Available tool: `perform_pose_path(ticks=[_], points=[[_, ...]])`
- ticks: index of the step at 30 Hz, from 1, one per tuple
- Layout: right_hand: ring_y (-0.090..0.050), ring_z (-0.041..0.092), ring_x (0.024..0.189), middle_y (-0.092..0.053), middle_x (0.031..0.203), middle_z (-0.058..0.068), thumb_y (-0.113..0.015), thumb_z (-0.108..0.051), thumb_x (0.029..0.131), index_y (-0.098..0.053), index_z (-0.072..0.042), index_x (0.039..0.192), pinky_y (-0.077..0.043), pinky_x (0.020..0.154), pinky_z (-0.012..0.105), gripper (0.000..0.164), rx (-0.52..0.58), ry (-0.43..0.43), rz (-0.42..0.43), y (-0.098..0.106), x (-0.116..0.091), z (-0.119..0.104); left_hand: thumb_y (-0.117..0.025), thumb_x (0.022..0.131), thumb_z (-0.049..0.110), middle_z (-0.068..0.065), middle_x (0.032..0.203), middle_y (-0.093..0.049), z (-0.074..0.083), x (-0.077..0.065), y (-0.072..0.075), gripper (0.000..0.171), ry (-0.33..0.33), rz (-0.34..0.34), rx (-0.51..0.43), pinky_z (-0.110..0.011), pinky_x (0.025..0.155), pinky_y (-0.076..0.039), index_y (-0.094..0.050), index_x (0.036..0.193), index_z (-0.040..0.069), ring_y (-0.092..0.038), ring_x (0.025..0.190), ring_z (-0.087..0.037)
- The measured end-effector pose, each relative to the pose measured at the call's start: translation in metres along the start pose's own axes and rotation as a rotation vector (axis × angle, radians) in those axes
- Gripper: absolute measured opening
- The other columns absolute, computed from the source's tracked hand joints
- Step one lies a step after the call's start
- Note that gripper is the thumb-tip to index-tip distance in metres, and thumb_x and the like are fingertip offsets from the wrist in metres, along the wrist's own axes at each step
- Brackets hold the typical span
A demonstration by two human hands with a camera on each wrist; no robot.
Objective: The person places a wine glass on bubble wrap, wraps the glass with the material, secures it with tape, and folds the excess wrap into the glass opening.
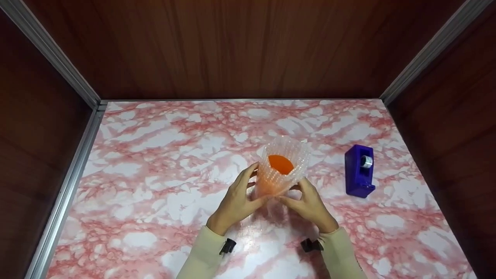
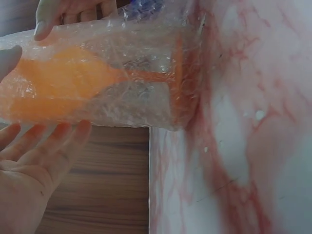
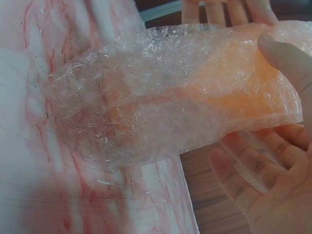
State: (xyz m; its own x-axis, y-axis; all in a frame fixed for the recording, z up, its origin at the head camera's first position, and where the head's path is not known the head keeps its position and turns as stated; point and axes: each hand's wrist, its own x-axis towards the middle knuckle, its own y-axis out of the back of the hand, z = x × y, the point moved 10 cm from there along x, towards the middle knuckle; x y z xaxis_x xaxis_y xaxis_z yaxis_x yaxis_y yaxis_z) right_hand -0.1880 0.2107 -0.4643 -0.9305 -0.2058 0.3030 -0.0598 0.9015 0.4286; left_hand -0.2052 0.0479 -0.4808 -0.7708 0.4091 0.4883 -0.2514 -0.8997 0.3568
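An orange goblet stands upright near the middle of the table, wrapped in a sleeve of clear bubble wrap. The wrap rises past the rim and stays open at the top. Through the plastic, the left wrist view shows the goblet's bowl, thin stem and flat foot, with the foot end at the tabletop. My left hand holds the wrapped bowl from the left, and my right hand holds it from the right. Both thumbs lie on the near side, almost meeting; the fingers reach round the sides.
To the right stands a purple tape dispenser with a roll of clear tape. The table has a red and white marbled top. Dark wood panels and metal rails enclose its back and sides.
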Motion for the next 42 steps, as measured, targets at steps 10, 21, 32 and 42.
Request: perform_pose_path(ticks=[10, 21, 32, 42], points=[[-0.061, 0.022, 0.109, -0.06, 0.133, 0.008, -0.085, -0.002, 0.078, -0.05, -0.004, 0.143, -0.052, 0.091, 0.049, 0.073, 0.001, 0.028, -0.003, -0.003, -0.002, 0.038, -0.082, 0.083, 0.041, -0.013, 0.155, -0.037, 0.02, 0.009, 0.011, 0.099, -0.095, 0.071, 0.108, -0.044, 0.103, -0.046, -0.028, 0.156, 0.002, -0.041, 0.139, -0.023], [-0.059, 0.02, 0.113, -0.059, 0.134, 0.006, -0.085, -0.009, 0.08, -0.051, -0.006, 0.142, -0.052, 0.092, 0.044, 0.071, -0.025, 0.028, -0.011, -0.004, -0.001, 0.038, -0.086, 0.08, 0.039, -0.017, 0.148, -0.046, 0.031, 0.018, 0.016, 0.094, -0.11, 0.145, 0.157, -0.037, 0.1, -0.049, -0.039, 0.149, -0.005, -0.049, 0.132, -0.025], [-0.061, 0.019, 0.108, -0.06, 0.132, 0.014, -0.084, -0.003, 0.079, -0.047, 0.004, 0.142, -0.051, 0.092, 0.047, 0.074, -0.047, 0.032, -0.023, -0.001, 0.002, -0.005, -0.082, 0.085, 0.035, -0.014, 0.147, -0.047, 0.026, 0.014, 0.013, 0.084, -0.107, 0.171, 0.105, -0.027, 0.093, -0.052, -0.041, 0.149, -0.002, -0.052, 0.128, -0.021], [-0.058, 0.028, 0.114, -0.056, 0.133, 0.024, -0.088, 0.003, 0.072, -0.044, 0.01, 0.141, -0.048, 0.093, 0.056, 0.082, -0.07, 0.148, 0.077, 0.013, 0.0, -0.031, -0.083, 0.084, 0.034, -0.014, 0.147, -0.048, 0.024, 0.012, 0.013, 0.083, -0.106, 0.183, 0.11, -0.027, 0.093, -0.052, -0.042, 0.148, -0.002, -0.052, 0.128, -0.021]])
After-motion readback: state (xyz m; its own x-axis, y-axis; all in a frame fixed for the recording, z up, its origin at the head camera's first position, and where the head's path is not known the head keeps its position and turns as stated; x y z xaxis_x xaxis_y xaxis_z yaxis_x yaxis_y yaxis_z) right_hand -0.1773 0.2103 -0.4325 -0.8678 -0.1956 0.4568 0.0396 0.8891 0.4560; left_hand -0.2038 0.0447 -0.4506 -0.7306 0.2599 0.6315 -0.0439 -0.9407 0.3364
